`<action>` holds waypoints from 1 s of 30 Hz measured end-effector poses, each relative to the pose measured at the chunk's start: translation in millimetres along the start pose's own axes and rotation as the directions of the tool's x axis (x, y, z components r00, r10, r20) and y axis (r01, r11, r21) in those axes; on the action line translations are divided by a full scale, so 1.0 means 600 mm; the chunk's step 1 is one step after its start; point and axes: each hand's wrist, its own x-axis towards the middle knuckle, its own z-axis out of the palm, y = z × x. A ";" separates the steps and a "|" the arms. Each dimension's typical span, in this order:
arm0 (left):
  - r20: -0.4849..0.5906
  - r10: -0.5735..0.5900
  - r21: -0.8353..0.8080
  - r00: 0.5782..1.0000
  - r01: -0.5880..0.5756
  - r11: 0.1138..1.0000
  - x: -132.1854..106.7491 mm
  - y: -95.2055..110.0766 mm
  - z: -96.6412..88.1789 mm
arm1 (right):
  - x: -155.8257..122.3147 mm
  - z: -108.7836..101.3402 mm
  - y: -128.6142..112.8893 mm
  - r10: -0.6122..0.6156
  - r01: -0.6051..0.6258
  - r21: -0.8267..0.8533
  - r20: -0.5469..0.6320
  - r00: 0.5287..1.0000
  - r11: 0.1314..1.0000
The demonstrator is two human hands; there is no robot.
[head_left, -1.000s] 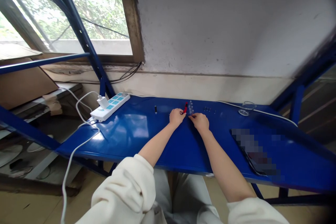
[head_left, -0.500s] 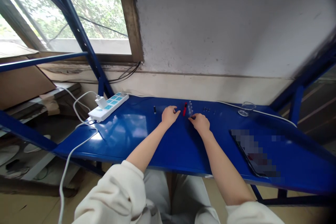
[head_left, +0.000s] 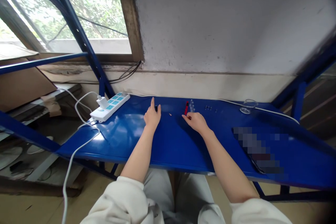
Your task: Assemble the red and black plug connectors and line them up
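Observation:
My left hand [head_left: 151, 116] is over the table with its index finger stretched forward and its thumb apart. Between the two stands a small black cylinder [head_left: 156, 108], partly hidden by the hand. My right hand [head_left: 197, 121] has its fingers drawn together, the tips at the near end of a slim red and black object [head_left: 186, 107]. Whatever those fingers pinch is too small to make out. Just right of the red object is a row of small clear plastic pieces [head_left: 191, 105], its near end partly behind my right hand. A tiny tan piece [head_left: 170, 114] lies between my hands.
Several tiny parts [head_left: 208, 107] lie to the right on the blue table [head_left: 173, 143]. Farther right are a clear round container [head_left: 245, 110] and a dark flat pixelated item [head_left: 252, 150]. A white power strip [head_left: 109, 107] with cables sits at left, by a blue metal frame.
My left hand has moved left to the black cylinder, with its index finger now extended. The tan piece has come into view. My right hand has shifted left to the red object's near end.

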 end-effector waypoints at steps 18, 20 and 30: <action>0.075 0.019 -0.517 0.997 0.022 0.856 0.014 -0.013 0.033 | -0.001 0.012 -0.012 -0.085 0.093 0.213 -0.044 0.995 0.973; 0.185 0.059 -0.718 0.981 0.094 0.689 0.011 -0.002 0.034 | -0.001 0.010 -0.018 -0.054 0.063 0.287 -0.039 0.998 0.956; 0.402 0.374 -0.871 0.835 0.224 0.437 -0.027 0.042 0.034 | 0.000 0.021 -0.036 0.058 -0.048 0.587 0.002 0.998 0.808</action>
